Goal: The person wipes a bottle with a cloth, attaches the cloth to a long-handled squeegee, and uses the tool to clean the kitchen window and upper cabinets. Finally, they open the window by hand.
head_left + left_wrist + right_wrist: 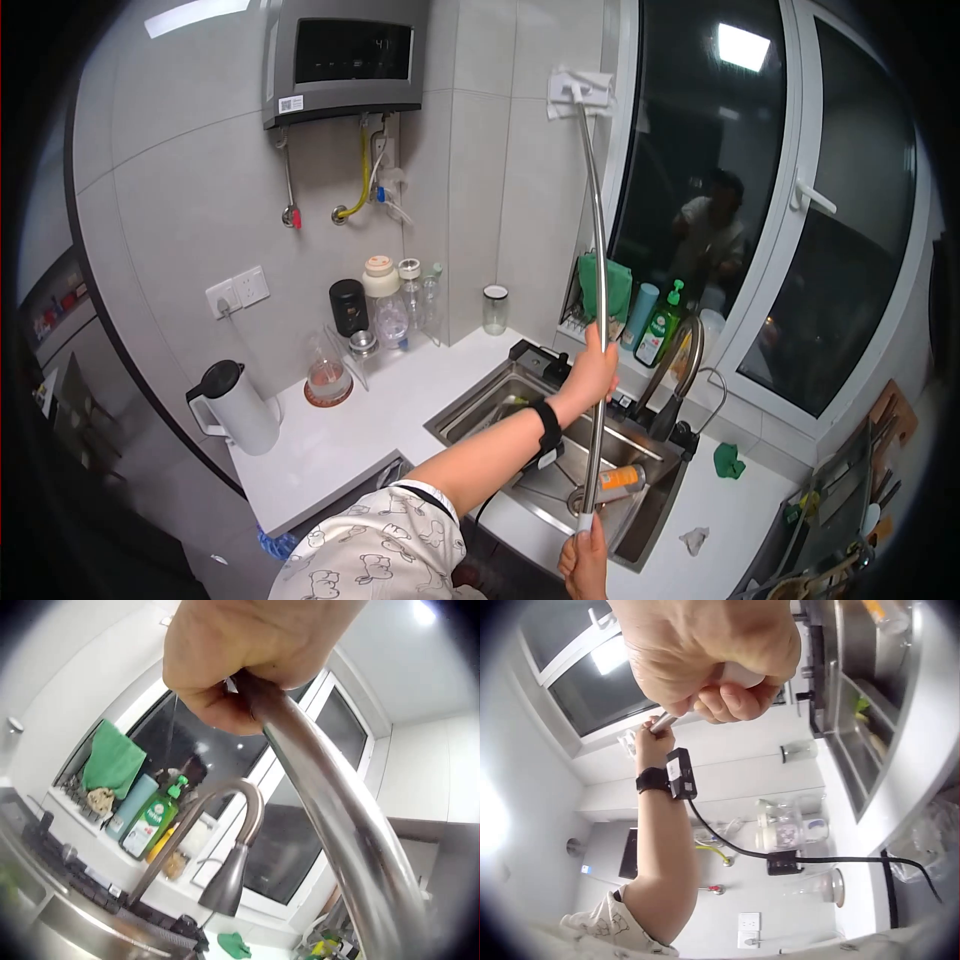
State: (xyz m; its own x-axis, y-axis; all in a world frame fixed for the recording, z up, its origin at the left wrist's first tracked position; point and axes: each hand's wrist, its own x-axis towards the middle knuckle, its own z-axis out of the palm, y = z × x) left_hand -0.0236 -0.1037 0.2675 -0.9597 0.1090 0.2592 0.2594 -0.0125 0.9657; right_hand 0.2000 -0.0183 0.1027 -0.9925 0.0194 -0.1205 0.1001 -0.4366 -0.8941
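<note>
A flat mop with a long metal pole (599, 230) reaches up from the sink side to the tiled wall. Its white head (594, 93), with a pale cloth (558, 106) around it, lies against the wall left of the window. Partway down the pole, my left hand (588, 378) grips the metal with curled fingers. My right hand (584, 562) holds the pole's white bottom end, low in front of the sink. In the right wrist view, the fingers of the right hand (712, 656) wrap that white end.
Below the pole is a steel sink (548, 492) with an orange-labelled bottle (622, 482) in it. A curved faucet (690, 365) stands close right of the pole. The sill holds a green soap bottle (658, 330). A kettle (236, 410) and glass jar (495, 310) stand on the counter.
</note>
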